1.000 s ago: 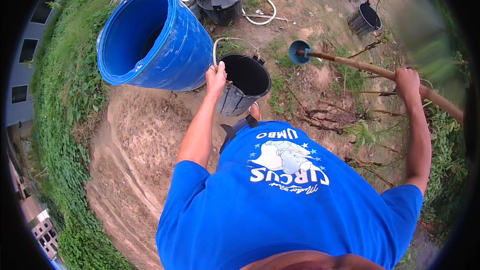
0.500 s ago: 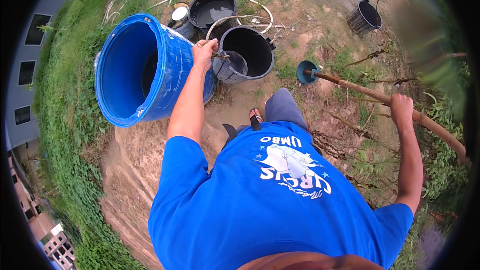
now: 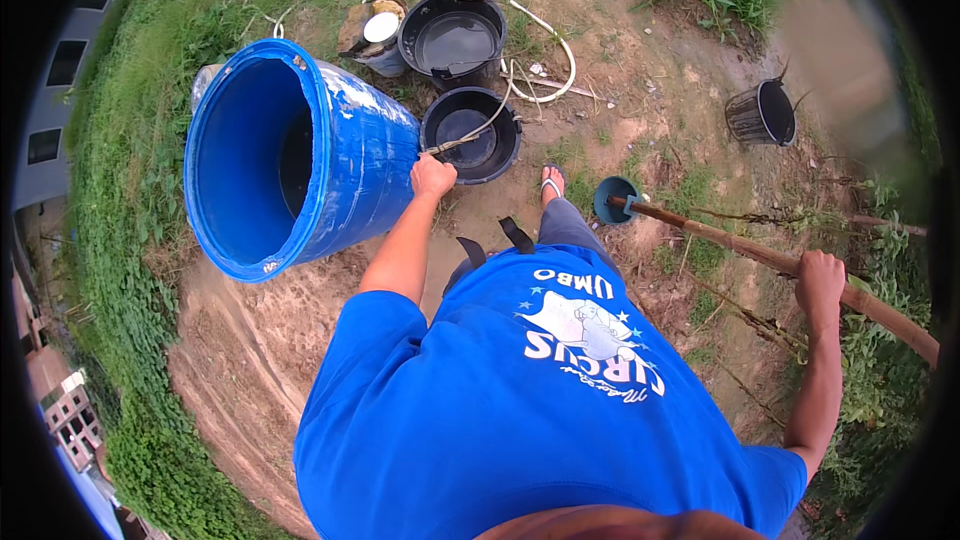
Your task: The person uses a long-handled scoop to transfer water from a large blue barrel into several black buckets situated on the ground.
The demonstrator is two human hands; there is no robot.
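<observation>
A round black plastic bucket (image 3: pixel 470 135) is shown on bare brown soil, its thin wire handle (image 3: pixel 478 132) gripped by the left hand (image 3: pixel 432 176), whose fingers are curled closed around the wire at the bucket's near left rim. Immediately to the left, a large blue plastic barrel (image 3: pixel 290 155) is seen tilted with its open mouth facing the camera, its side wall just beside the left hand and the bucket. Beyond the bucket, a second black round tub holding water (image 3: pixel 455 35) is set, with a small dirty container with a pale lid (image 3: pixel 377 32) at its left and a white hose (image 3: pixel 520 10) looped around both. The right hand (image 3: pixel 820 278) is closed around a long brown wooden pole (image 3: pixel 760 255), which ends in a teal cup-shaped scoop (image 3: pixel 612 200) lying near a sandalled foot (image 3: pixel 552 182). A dark slatted pot (image 3: pixel 760 112) stands well apart at the right. Open soil is bounded by grass (image 3: pixel 130 190) at the left.
</observation>
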